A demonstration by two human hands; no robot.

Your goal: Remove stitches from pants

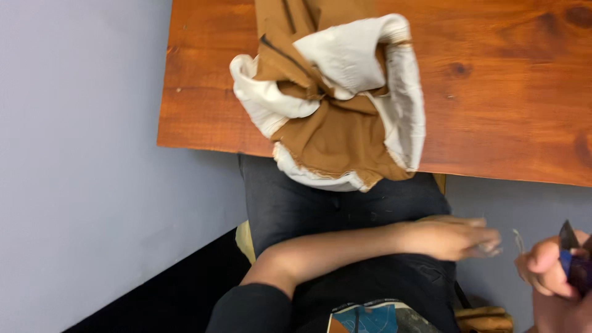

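A small dark tool (570,246) is gripped in the right hand (549,268); a thin thread (517,237) is pinched just beside it by the left hand (453,237), hands apart.

Evenly and fairly brightly lit, soft and diffuse, seemingly from overhead. No hard shadows; only a faint darker band beneath the near edge of the wooden table (505,92). Mild sheen on the tabletop near the upper left, no blown-out glare. Slightly overexposed on the cream lining of the brown garment (336,98), with some weave detail washed out. Motion-blurred at the fingertips of the left hand (453,237), smeared and half transparent. Soft and cropped at the right edge around the right hand (555,265). Dark and nearly detail-free in the black strip (166,296) at lower left. Overall a little soft, with compression smoothing on the grey wall (74,154).
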